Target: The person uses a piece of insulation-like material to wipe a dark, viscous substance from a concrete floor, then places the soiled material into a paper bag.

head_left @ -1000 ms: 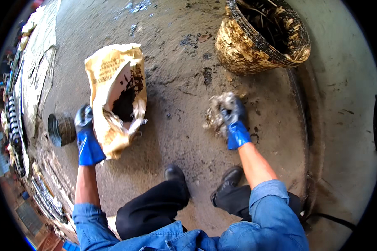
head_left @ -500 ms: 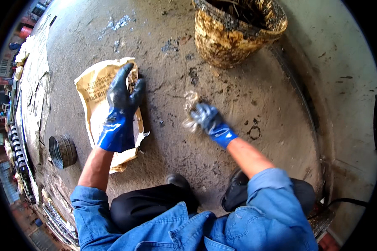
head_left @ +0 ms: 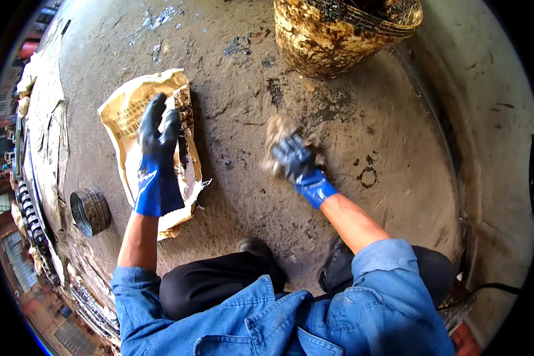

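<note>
My left hand (head_left: 159, 139), in a blue glove with a blackened palm and fingers, lies over a tan paper sack (head_left: 121, 115). Its fingers are stretched out and hold nothing. A dark, sticky-looking smear (head_left: 185, 127) runs along the sack's right side, and the lower right edge is torn. To the right, my right hand (head_left: 293, 157), gloved alike, is closed on crumpled, partly see-through plastic film (head_left: 280, 127) low over the stained floor (head_left: 237, 196). Motion blurs the film, so whether it touches the floor is hard to see.
A bucket (head_left: 332, 41) caked in yellow and black residue, dark stuff inside, stands at the far right. Left of the sack is a short round metal tin (head_left: 90, 212). A raised edge (head_left: 439, 136) curves along the right. Sheets (head_left: 44, 118) and machine parts line the far left.
My right hand has shifted slightly to the right with the film, which looks more bunched and browner. My left hand has moved a little left, baring more of the sack's dark smear.
</note>
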Tool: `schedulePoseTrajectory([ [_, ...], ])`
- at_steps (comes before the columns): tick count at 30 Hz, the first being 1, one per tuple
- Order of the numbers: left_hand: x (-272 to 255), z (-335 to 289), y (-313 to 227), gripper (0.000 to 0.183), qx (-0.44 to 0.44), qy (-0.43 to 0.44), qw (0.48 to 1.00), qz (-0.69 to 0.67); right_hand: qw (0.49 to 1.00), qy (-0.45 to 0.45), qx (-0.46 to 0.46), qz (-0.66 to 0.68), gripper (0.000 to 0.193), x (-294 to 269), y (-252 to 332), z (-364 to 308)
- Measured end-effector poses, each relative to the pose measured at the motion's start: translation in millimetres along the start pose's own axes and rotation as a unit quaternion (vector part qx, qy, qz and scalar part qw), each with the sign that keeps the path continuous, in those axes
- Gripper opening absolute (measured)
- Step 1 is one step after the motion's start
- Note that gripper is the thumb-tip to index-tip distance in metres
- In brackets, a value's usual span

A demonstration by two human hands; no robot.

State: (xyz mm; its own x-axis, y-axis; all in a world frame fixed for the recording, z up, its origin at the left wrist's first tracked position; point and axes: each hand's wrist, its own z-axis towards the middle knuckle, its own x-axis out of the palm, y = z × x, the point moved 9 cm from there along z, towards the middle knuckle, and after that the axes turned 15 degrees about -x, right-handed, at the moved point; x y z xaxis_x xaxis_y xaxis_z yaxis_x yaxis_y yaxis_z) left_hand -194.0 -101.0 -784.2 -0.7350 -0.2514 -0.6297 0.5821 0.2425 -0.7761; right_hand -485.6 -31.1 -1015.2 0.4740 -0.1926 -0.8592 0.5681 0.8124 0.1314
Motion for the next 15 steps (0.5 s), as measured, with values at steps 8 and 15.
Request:
schedulePoseTrajectory([
  [8,-62,-24,17,0.058,0.008,-0.053,0.999,0.004,0.998,0.014,0.044,-0.043,0.035,-32,-102,93],
  [15,-86,-31,55,0.057,0.002,-0.069,0.997,0.022,0.993,-0.048,0.084,-0.063,0.033,0,-138,177],
])
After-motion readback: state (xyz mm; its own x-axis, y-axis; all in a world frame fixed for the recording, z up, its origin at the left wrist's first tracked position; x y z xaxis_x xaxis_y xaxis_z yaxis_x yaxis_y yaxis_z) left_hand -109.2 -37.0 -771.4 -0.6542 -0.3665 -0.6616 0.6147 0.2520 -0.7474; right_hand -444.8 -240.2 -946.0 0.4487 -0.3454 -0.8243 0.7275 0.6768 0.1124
